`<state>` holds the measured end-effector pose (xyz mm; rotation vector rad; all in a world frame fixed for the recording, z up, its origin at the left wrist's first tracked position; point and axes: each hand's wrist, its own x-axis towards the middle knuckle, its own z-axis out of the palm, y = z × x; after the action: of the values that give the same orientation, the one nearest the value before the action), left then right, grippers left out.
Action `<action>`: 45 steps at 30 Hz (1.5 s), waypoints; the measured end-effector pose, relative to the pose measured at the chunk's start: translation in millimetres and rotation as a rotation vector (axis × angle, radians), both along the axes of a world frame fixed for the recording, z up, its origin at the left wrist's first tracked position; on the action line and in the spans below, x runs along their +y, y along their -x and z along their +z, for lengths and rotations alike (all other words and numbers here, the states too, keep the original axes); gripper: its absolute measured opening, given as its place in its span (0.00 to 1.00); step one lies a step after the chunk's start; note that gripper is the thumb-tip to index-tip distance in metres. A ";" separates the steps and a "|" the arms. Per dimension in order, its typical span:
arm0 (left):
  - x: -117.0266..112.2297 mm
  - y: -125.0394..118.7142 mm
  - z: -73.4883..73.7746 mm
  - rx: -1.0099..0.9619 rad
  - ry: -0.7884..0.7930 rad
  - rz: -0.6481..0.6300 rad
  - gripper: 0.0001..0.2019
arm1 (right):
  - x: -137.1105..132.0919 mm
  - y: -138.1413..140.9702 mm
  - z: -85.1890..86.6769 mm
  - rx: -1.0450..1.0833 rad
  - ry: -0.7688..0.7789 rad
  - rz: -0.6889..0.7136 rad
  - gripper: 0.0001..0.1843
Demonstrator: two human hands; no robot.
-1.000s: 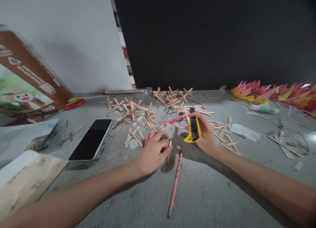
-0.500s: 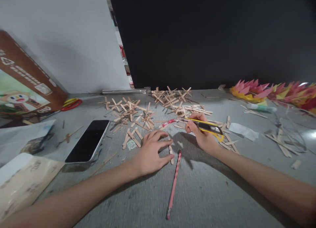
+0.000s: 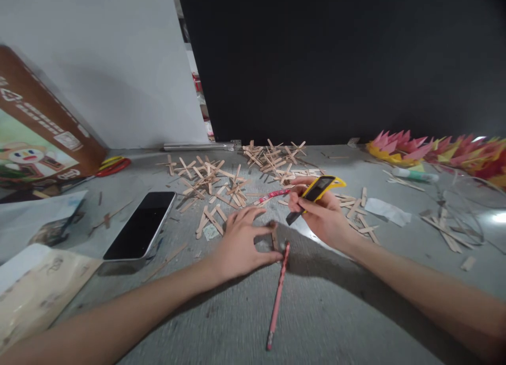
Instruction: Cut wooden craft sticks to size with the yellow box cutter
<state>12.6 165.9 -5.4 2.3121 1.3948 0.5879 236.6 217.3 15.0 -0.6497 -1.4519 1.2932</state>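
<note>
My left hand [image 3: 247,243] rests on the grey tabletop, thumb and index finger closed on the two ends of a short wooden craft stick piece [image 3: 274,239]. My right hand [image 3: 322,212] grips a yellow and black utility knife [image 3: 316,191], its dark end angled down and left above the table. I cannot make out the blade. Just right of the left thumb lies a pink pencil [image 3: 278,301], point away from me. Beyond the hands there is a slim red patterned item [image 3: 272,197].
Piles of crossed craft sticks [image 3: 205,175] spread behind my hands. A smartphone [image 3: 140,225] and a plastic packet [image 3: 43,291] lie left, near a brown box [image 3: 43,122] and scissors [image 3: 114,165]. Right are folded paper flowers [image 3: 403,146], a glue stick [image 3: 415,174] and white paper [image 3: 388,210].
My right hand has turned the utility knife from nearly level to slanting, its dark end now nearer me. My left fingers have closed on the stick piece, which has shifted slightly.
</note>
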 end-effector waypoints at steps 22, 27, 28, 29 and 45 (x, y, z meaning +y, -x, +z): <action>-1.1 -3.8 -3.0 0.036 -0.054 0.043 0.27 | 12.9 48.8 -7.4 0.411 0.599 0.225 0.27; -1.0 -3.8 -1.6 0.031 -0.041 0.050 0.27 | 13.7 47.0 -4.8 0.424 0.609 0.235 0.28; -1.0 -3.7 -1.7 0.028 -0.041 0.049 0.26 | 13.6 47.0 -4.2 0.424 0.609 0.234 0.28; -0.9 -3.7 -1.9 0.027 -0.041 0.049 0.26 | 13.6 47.1 -3.9 0.424 0.608 0.234 0.28; -0.4 -3.7 -3.2 0.040 -0.045 0.050 0.26 | 12.4 46.7 -4.0 0.398 0.585 0.234 0.28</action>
<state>16.2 165.4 -8.6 2.3420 1.4762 0.5967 189.9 229.7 11.0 -0.5576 -0.8349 1.9358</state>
